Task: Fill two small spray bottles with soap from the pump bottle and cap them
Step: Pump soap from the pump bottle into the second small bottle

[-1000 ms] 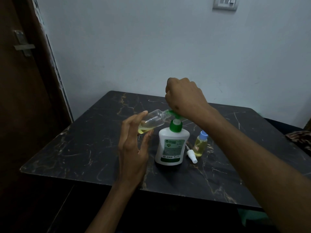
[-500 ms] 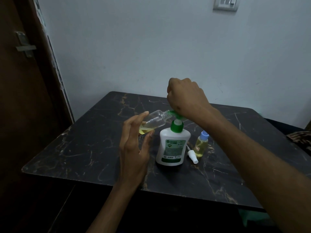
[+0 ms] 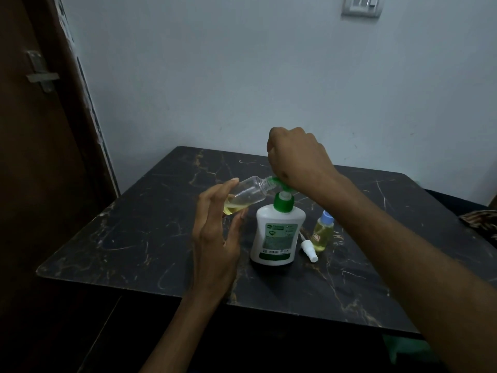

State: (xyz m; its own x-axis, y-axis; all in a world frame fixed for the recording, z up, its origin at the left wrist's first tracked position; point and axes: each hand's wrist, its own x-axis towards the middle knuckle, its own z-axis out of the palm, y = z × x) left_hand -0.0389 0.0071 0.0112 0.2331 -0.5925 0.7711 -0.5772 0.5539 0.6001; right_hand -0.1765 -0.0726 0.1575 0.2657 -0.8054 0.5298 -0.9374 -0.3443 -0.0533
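Note:
A white pump bottle [image 3: 278, 235] with a green pump head stands in the middle of the black marble table [image 3: 150, 232]. My right hand [image 3: 295, 157] is curled into a fist and presses down on the green pump head. My left hand [image 3: 217, 232] holds a small clear spray bottle [image 3: 247, 196] tilted, with its open neck against the green spout; a little yellow soap lies in its lower end. A second small bottle [image 3: 321, 234], full of yellow liquid and topped with a blue cap, stands right of the pump bottle. A white spray cap [image 3: 309, 247] lies between them.
The table stands against a pale wall with a switch plate [image 3: 361, 5] high up. A dark wooden door with a metal latch [image 3: 40, 74] is at the left. Patterned cloth [image 3: 481, 220] shows at the far right edge.
The pump head has risen a little from its pressed position and my right fist rose with it. The tilted bottle and my left hand stayed at the spout.

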